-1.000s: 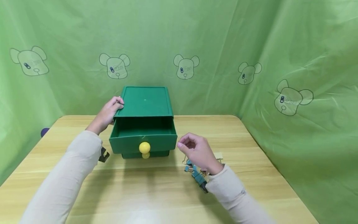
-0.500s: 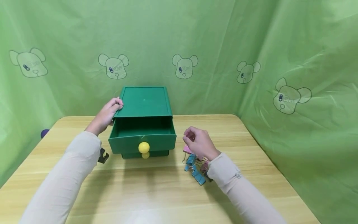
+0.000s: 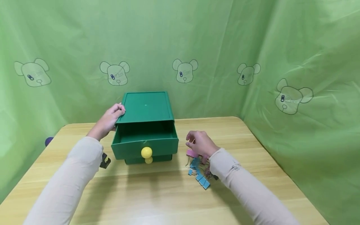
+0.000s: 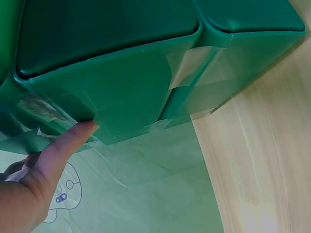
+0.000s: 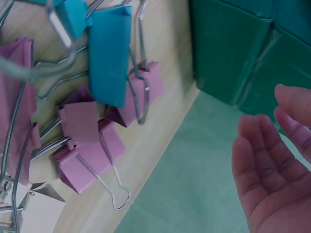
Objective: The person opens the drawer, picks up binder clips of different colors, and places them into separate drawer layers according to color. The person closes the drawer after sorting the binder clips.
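My left hand [image 3: 109, 120] grips the top left edge of a green two-drawer box [image 3: 147, 106]. In the left wrist view one straight finger [image 4: 65, 145] lies against the box's side. The upper drawer [image 3: 132, 151], with a yellow round knob [image 3: 146, 152], is pulled out. To the right, my right hand [image 3: 201, 143] hovers over a pile of binder clips, its fingers loosely bent and holding nothing. In the right wrist view its thumb and fingertips are apart. The pile has blue clips [image 5: 111, 58], pink clips [image 5: 80, 124] and a white one [image 5: 43, 211].
A black clip-like piece [image 3: 105, 161] lies left of the box, partly behind the left sleeve. The lower drawer [image 3: 164, 158] is pushed in, below the upper one. A purple round thing [image 3: 48, 141] shows past the table's left edge. Green cloth [image 3: 219, 37] hangs behind the table [image 3: 157, 200].
My right hand has moved away from the drawer's right corner, rightward over the clips, and its thumb and fingers have parted. The left hand stays on the box. The head view has tilted slightly.
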The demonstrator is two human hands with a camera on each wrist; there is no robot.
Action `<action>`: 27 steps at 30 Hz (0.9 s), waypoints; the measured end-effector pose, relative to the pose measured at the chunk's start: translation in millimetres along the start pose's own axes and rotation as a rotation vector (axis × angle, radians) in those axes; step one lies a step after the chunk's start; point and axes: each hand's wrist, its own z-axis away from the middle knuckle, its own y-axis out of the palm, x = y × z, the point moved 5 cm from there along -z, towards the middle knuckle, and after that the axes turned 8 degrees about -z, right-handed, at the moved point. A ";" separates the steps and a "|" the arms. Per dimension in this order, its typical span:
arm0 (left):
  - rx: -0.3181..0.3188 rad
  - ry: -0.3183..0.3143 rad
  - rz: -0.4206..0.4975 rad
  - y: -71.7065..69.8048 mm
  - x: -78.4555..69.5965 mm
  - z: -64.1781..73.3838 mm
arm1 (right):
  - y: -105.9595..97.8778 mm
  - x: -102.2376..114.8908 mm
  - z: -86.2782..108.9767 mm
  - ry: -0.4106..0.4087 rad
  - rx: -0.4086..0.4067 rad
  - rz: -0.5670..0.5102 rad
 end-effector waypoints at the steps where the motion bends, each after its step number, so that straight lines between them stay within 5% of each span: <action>1: 0.000 -0.001 0.002 0.7 -0.2 -0.3 | 0.6 -1.6 -0.8 0.008 0.011 0.004; 13: 0.018 -0.004 -0.014 8.5 5.7 0.1 | 22.8 -26.8 -3.8 0.141 0.218 0.049; 20: 0.009 0.002 -0.009 6.7 3.9 -0.7 | 29.7 -29.4 -3.9 0.131 0.360 0.149; 27: -0.008 -0.002 -0.015 1.9 1.1 1.1 | 33.2 -33.7 -9.7 0.137 0.394 0.243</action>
